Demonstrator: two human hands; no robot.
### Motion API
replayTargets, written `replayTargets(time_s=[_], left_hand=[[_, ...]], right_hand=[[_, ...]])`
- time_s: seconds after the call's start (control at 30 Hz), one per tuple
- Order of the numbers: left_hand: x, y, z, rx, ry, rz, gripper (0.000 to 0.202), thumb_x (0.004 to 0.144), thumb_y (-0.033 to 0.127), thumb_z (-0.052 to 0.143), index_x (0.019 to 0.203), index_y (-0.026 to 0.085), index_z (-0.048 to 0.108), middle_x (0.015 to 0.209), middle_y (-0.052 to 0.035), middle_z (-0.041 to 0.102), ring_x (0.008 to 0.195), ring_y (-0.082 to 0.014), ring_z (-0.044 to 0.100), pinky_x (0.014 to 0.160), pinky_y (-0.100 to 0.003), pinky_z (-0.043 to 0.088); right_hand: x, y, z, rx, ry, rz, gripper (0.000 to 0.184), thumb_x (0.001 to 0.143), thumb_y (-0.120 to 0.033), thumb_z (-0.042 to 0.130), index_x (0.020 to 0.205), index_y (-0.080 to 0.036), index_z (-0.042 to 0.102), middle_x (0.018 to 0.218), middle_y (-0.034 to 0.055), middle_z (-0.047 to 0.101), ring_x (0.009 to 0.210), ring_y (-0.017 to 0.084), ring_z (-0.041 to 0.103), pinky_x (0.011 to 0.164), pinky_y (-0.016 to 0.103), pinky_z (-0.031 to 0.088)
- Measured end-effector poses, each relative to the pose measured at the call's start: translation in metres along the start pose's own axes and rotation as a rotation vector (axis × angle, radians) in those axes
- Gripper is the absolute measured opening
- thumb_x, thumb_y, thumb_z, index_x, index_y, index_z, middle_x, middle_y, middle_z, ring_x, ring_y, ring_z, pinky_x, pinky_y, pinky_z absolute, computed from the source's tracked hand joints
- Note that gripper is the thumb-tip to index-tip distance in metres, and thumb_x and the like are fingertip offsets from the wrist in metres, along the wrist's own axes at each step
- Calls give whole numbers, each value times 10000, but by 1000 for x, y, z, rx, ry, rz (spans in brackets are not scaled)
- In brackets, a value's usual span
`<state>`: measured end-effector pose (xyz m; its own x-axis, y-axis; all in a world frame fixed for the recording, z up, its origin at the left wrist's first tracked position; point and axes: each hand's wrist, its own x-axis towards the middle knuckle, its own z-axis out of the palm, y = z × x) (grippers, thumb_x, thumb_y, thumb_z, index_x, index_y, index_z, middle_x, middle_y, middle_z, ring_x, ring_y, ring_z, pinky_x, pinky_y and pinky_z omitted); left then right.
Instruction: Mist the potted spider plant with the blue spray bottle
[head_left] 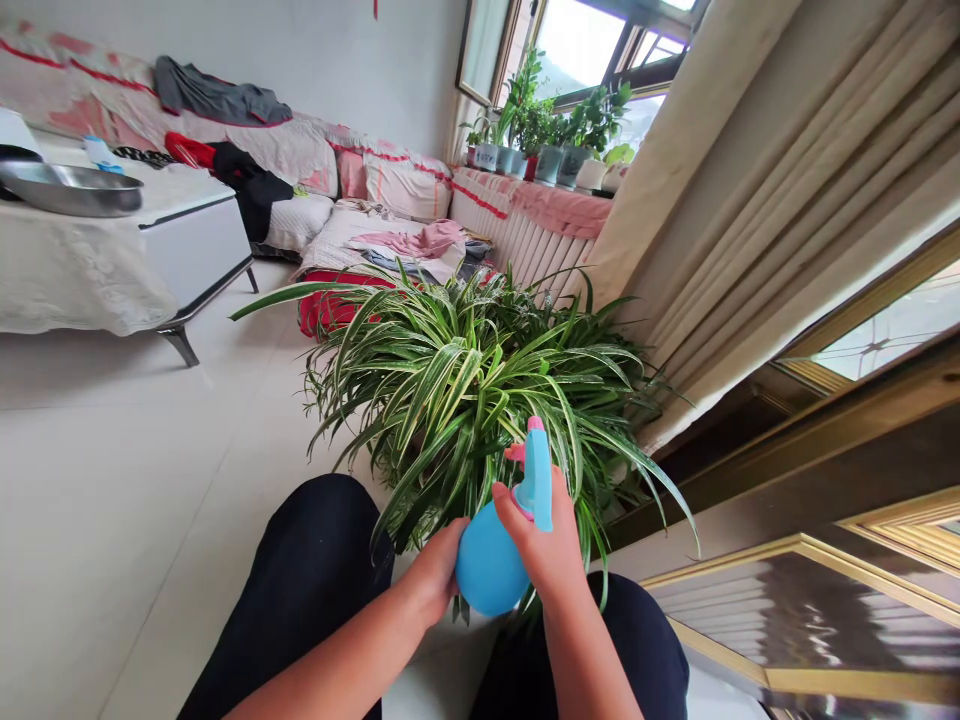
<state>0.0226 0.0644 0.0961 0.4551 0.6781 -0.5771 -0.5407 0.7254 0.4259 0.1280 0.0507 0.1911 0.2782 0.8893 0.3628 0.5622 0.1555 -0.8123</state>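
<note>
A blue spray bottle [491,565] with a pink nozzle tip and pink trigger is held between both hands, tilted with its nozzle toward a plant. My right hand [551,540] is wrapped round its neck, close to the trigger. My left hand [442,570] grips the bottle's round body from the left side; most of its fingers are hidden behind the bottle. Just beyond the nozzle spreads a large, bushy spider plant [465,380] with long green leaves edged in pale stripes. Its pot is hidden by the leaves.
My knees [322,540] flank the plant. At left stands a cloth-covered table [90,270] with a metal basin [75,190]. A sofa [300,160] with clothes lies behind. Several potted plants [551,135] line the windowsill. A curtain [742,170] and a glossy door [795,600] are at right.
</note>
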Motion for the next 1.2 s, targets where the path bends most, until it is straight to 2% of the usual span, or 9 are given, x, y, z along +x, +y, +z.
replayTargets(time_s=[0.1, 0.2, 0.27, 0.37, 0.5, 0.83, 1.0, 1.1, 1.2], left_hand=[[-5, 6, 7, 18, 98, -62, 273, 926, 301, 457, 788, 137, 626, 593, -39, 668, 575, -178, 623, 578, -270, 448], [-10, 7, 15, -64, 101, -71, 327, 965, 293, 373, 810, 127, 609, 629, -55, 684, 588, -179, 645, 604, -290, 484], [-13, 4, 19, -108, 95, -62, 307, 973, 278, 372, 859, 119, 609, 691, -65, 716, 631, -177, 670, 652, -301, 513], [-16, 1, 22, -126, 82, -61, 289, 981, 273, 379, 919, 110, 609, 772, -75, 747, 691, -174, 694, 692, -307, 534], [-17, 1, 23, -133, 78, -62, 280, 982, 270, 384, 935, 110, 609, 786, -73, 756, 696, -171, 699, 698, -304, 539], [-19, 2, 23, -117, 94, -46, 240, 968, 247, 407, 930, 114, 603, 776, -76, 747, 649, -165, 691, 559, -259, 480], [-22, 5, 26, -118, 110, -47, 227, 969, 237, 401, 887, 134, 586, 727, -47, 728, 558, -146, 649, 507, -252, 442], [-22, 6, 27, -122, 121, -43, 238, 970, 226, 391, 873, 130, 585, 659, -39, 703, 527, -147, 629, 525, -259, 457], [-22, 4, 27, -127, 144, -34, 224, 954, 219, 415, 872, 118, 597, 650, -45, 698, 533, -144, 625, 563, -263, 483]], right_hand=[[0, 1, 0, 86, 70, 84, 461, 761, -419, 640, 1176, -224, 597, 1123, 83, 671, 944, 254, 655, 789, 398, 524], [1, 1, -2, 136, 204, 116, 508, 754, -426, 646, 1215, -231, 557, 1168, 96, 654, 977, 261, 660, 770, 386, 529], [2, 0, -4, 129, 253, 129, 521, 751, -430, 652, 1220, -227, 550, 1153, 99, 657, 929, 252, 665, 751, 383, 530], [2, -2, -7, 87, 245, 128, 484, 742, -432, 660, 1165, -211, 582, 1042, 81, 679, 784, 216, 650, 704, 368, 528], [1, -3, -8, 54, 224, 103, 434, 749, -409, 652, 1126, -203, 591, 902, 38, 678, 608, 160, 588, 631, 340, 515], [0, -4, -9, 30, 235, -1, 257, 779, -365, 634, 979, -205, 609, 860, 28, 670, 599, 147, 576, 591, 310, 505], [1, 0, -7, 57, 203, 13, 361, 800, -367, 625, 1120, -206, 578, 895, 29, 645, 656, 155, 595, 640, 324, 520], [1, 2, -5, 49, 174, -22, 441, 803, -357, 623, 1213, -213, 548, 865, 18, 631, 707, 172, 608, 647, 325, 524], [1, 2, -4, 7, 155, -76, 450, 791, -346, 623, 1216, -211, 564, 870, 20, 639, 668, 163, 592, 633, 321, 519]])
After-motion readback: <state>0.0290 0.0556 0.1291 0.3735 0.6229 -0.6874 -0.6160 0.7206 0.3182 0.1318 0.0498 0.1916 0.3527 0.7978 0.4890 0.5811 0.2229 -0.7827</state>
